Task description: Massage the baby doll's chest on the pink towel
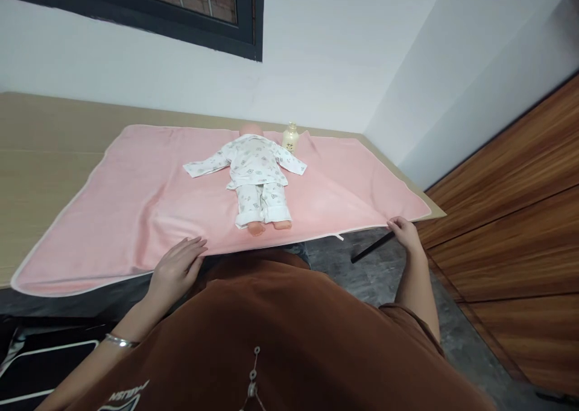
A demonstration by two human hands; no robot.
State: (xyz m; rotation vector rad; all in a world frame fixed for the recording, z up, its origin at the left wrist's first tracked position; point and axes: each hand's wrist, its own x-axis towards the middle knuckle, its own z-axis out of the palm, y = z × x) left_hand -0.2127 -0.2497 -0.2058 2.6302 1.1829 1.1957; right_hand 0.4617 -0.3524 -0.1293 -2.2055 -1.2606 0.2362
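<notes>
A pink blanket with a pale border is spread over the table, its near edge hanging slightly over the front. On it lies a baby doll in a white patterned top and trousers, arms out to the sides, feet toward me. My left hand rests on the blanket's near edge, left of the doll's feet, with its fingers stretched out. At the right part of that edge, my right hand pinches the blanket between thumb and fingers. A cream-coloured bottle stands beside the doll's head.
The tan table runs along a white wall below a dark-framed window. Wooden panels stand on the right. A black table leg shows beneath the right side. Black items with white edging lie low on the left.
</notes>
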